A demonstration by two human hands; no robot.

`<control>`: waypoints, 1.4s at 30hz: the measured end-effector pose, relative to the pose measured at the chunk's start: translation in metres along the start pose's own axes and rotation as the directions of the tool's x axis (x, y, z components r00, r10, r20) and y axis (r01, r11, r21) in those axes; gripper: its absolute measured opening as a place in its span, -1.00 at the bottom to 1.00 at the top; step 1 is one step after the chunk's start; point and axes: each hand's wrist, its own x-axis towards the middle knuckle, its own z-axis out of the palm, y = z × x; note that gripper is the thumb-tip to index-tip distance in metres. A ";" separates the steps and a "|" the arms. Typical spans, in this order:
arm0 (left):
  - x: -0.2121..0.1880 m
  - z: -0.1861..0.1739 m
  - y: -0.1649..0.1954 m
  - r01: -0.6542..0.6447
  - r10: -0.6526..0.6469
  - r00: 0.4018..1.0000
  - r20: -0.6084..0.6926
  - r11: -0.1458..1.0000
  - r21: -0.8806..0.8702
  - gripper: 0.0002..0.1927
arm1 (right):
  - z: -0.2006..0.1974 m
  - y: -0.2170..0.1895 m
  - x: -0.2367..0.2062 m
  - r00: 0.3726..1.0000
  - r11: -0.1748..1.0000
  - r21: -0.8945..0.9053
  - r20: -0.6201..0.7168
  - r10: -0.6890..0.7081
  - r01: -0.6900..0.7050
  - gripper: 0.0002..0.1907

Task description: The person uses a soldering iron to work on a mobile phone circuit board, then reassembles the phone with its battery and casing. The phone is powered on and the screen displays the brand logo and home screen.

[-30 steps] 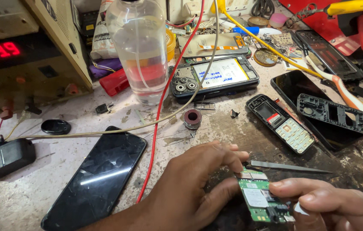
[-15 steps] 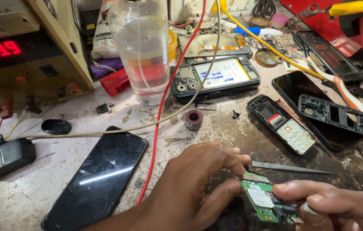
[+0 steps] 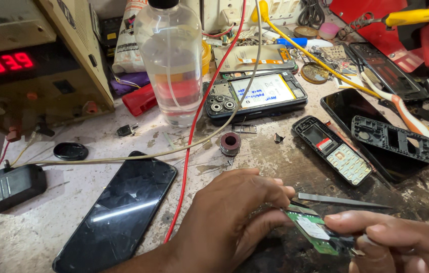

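Here the small green circuit board (image 3: 311,231) is low over the stained surface (image 3: 275,156), pinched between left hand (image 3: 229,222) and right hand (image 3: 401,242); best keep fingertips on its edges, near the metal tweezers (image 3: 343,200).

The left hand (image 3: 229,222) and right hand (image 3: 401,242) are both bare, with no gloves, rings or sleeves in view, and the 2 have short nails.

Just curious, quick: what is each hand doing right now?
Left hand: closed, pinching the green circuit board.
Right hand: closed on the same board's other end.
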 end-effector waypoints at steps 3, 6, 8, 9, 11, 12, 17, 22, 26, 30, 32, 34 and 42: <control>-0.002 0.002 -0.001 -0.105 0.109 0.993 -0.032 0.988 0.111 -0.70 | 0.008 0.010 -0.008 0.994 0.999 -0.022 -0.106 -0.035 0.033 -0.79; -0.004 0.001 -0.002 -0.087 0.087 0.996 0.008 0.986 0.139 -0.72 | 0.018 0.014 -0.017 0.961 0.883 -0.463 -0.272 -0.055 -0.080 -0.91; -0.005 0.001 -0.001 -0.067 0.066 0.998 0.010 0.989 0.129 -0.72 | 0.020 0.016 -0.016 0.968 0.898 -0.440 -0.233 -0.089 -0.023 -0.91; -0.005 0.001 -0.001 -0.057 0.056 0.998 0.011 0.991 0.124 -0.72 | 0.020 0.016 -0.015 0.977 0.932 -0.361 -0.184 -0.110 0.037 -0.89; -0.006 0.000 0.000 -0.058 0.057 0.998 0.014 0.989 0.134 -0.72 | 0.022 0.016 -0.013 0.976 0.945 -0.322 -0.185 -0.113 0.048 -0.89; -0.006 -0.001 0.000 -0.061 0.059 0.998 0.015 0.988 0.139 -0.72 | 0.022 0.016 -0.012 0.976 0.951 -0.304 -0.186 -0.116 0.055 -0.88; -0.005 -0.002 0.002 -0.051 0.050 0.999 0.013 0.990 0.133 -0.70 | 0.029 0.014 -0.012 0.975 0.975 -0.215 -0.199 -0.100 0.056 -0.86; -0.006 -0.003 0.001 -0.052 0.051 0.999 0.013 0.989 0.140 -0.69 | 0.037 0.007 -0.007 0.979 0.975 -0.214 -0.179 -0.103 0.063 -0.85; -0.005 -0.002 0.001 -0.057 0.057 0.998 0.010 0.989 0.135 -0.69 | 0.051 -0.006 0.010 0.979 0.970 -0.219 -0.152 -0.137 0.102 -0.82; -0.004 -0.008 0.005 -0.099 0.105 0.994 -0.018 0.974 0.204 -0.73 | 0.059 -0.021 0.038 0.978 0.943 -0.273 -0.030 -0.207 0.191 -0.74; -0.003 -0.012 0.006 -0.170 0.174 0.985 0.015 0.931 0.324 -0.78 | 0.075 -0.017 0.044 0.947 0.717 -0.696 -0.200 -0.250 0.042 -0.81; 0.000 -0.014 0.006 -0.219 0.221 0.974 0.041 0.895 0.390 -0.81 | 0.081 -0.017 0.051 0.939 0.494 -0.863 -0.252 -0.236 -0.107 -0.82; 0.002 -0.017 0.012 -0.347 0.333 0.936 0.111 0.832 0.432 -0.83 | 0.079 -0.023 0.062 0.960 0.384 -0.905 -0.250 -0.128 -0.184 -0.77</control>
